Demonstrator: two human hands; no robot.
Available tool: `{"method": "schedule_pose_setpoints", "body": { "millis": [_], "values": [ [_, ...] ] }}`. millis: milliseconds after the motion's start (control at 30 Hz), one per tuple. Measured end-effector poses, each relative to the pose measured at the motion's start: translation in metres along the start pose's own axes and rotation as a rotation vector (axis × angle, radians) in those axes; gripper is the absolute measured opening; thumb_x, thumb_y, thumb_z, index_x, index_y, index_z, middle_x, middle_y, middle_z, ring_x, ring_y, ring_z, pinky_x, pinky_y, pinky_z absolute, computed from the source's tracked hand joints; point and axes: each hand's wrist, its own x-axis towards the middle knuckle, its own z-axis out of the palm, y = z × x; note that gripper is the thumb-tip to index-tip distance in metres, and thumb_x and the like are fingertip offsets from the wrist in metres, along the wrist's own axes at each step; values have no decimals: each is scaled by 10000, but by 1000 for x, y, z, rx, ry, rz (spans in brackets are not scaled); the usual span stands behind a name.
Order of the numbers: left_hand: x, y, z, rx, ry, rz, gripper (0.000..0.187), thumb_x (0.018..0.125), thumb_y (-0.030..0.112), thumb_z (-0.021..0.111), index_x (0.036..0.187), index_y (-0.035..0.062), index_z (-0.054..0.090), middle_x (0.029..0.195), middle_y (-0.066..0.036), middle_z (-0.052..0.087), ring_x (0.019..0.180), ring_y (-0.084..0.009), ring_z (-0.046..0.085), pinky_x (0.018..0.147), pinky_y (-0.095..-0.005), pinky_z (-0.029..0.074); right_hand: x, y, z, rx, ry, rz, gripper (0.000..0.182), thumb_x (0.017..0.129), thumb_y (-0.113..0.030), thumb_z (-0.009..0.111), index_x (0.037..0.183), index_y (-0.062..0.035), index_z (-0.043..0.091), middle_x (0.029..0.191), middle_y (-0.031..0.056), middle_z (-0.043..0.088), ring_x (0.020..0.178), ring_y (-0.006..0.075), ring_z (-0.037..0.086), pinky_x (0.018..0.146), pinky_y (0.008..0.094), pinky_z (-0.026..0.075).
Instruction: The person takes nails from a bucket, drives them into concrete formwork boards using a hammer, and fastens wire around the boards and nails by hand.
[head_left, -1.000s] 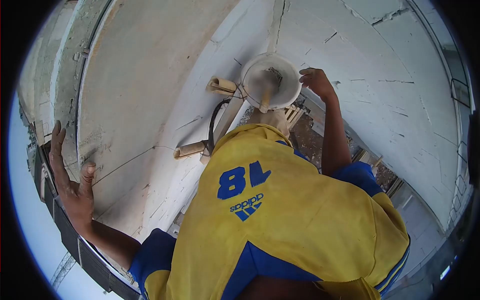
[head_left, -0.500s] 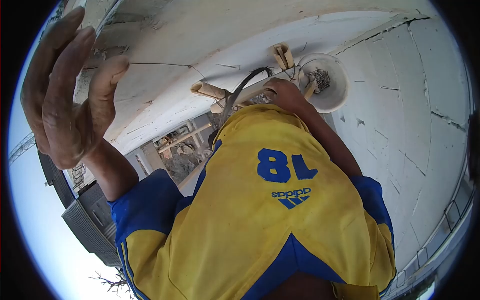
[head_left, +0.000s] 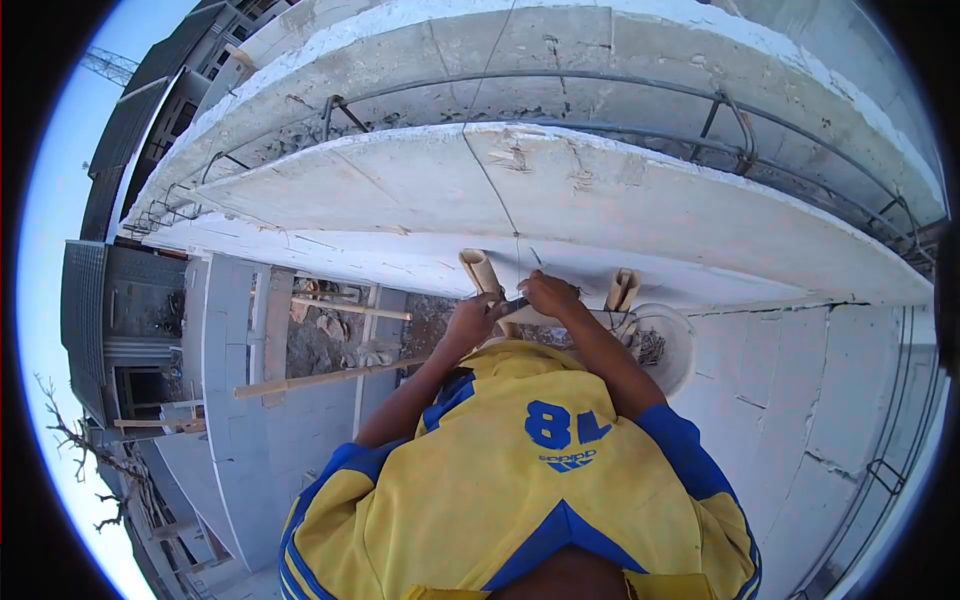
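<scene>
My left hand (head_left: pixel 475 319) is closed, its fingertips at a short dark piece (head_left: pixel 515 304) between the two hands. What it grips is too small to make out. Just right of it, my right hand (head_left: pixel 550 296) pinches close to the same spot, and a thin grey rod-like piece (head_left: pixel 536 257) sticks up from its fingers. A thin wire (head_left: pixel 490 185) runs down the wall face to where the hands meet. Both hands are over a pale bar, between a split bamboo piece (head_left: pixel 478 270) on the left and another bamboo piece (head_left: pixel 622 290) on the right.
At the right, a white bucket (head_left: pixel 682 350) holds many thin metal pieces. Ahead, steel bars (head_left: pixel 620 125) run in the gap between two pale panels (head_left: pixel 560 185). Bamboo poles (head_left: pixel 330 377) cross an opening at the left. A block wall (head_left: pixel 770 400) lies right.
My left hand has come down from high at the left to beside my right hand. The view has shifted, showing the steel bars and more of the wall ahead. The dark curved strip no longer shows.
</scene>
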Motion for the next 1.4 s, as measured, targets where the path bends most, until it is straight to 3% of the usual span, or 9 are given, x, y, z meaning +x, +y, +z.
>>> {"method": "schedule_pose_setpoints", "body": {
  "millis": [233,300,600,667,867,967,1267,1333,1400],
  "values": [
    [17,-11,18,126,-30,-120,357,866,454,631,1065,166,705,981,-177,700,930,-369,671,812,-475,525,12,-5,4,-104,6,-154,204,883,-149,516,926,-83,704,968,192,680,949,369,656,809,485,510],
    [34,-56,52,138,-124,-80,354,884,458,603,1018,145,701,979,-169,695,970,-368,661,831,-480,520,17,-1,7,-141,-52,-154,209,883,-163,518,936,-83,704,986,191,681,954,369,655,811,484,510],
    [28,-46,54,178,-117,-255,337,853,383,627,1036,111,706,1008,-176,707,958,-363,683,831,-480,535,32,-5,3,-233,-131,-192,232,880,-215,508,918,-90,699,993,192,679,956,369,656,812,487,512],
    [21,-38,53,-32,73,-293,391,843,397,641,1124,126,668,1020,-174,703,956,-370,679,833,-476,535,29,-9,2,-318,-96,-237,212,882,-177,495,903,-76,680,968,197,671,934,377,658,791,494,521],
    [30,-40,59,-34,-72,-328,407,830,377,673,1141,119,628,1013,-181,696,960,-371,671,823,-477,533,11,-13,4,-393,46,-279,174,917,-116,453,961,-23,593,920,199,656,972,360,659,777,498,538],
    [26,-47,60,-166,26,-208,336,833,347,680,1075,116,644,980,-179,696,944,-373,671,804,-484,534,11,-12,3,-404,168,-359,147,922,-140,456,947,-63,579,922,172,663,924,361,663,735,497,534],
    [14,-31,48,-11,57,-308,323,820,393,705,1028,150,663,938,-166,699,909,-350,680,769,-467,541,-60,-102,-109,-594,-3,-313,170,874,-145,494,910,-26,611,834,164,693,860,377,679,731,484,537],
    [14,-39,53,-83,72,-321,340,831,403,695,1060,152,667,911,-162,702,873,-332,691,742,-451,548,-88,-116,-159,-409,195,-203,185,874,-170,506,907,-26,618,798,158,689,787,375,674,710,488,518],
    [2,-47,58,-119,24,-306,359,843,413,685,1091,154,671,885,-158,706,837,-314,702,716,-436,555,-131,-141,-204,-406,-19,-259,218,871,-192,559,959,-3,624,771,193,679,796,378,671,717,489,506]
  ]
}}
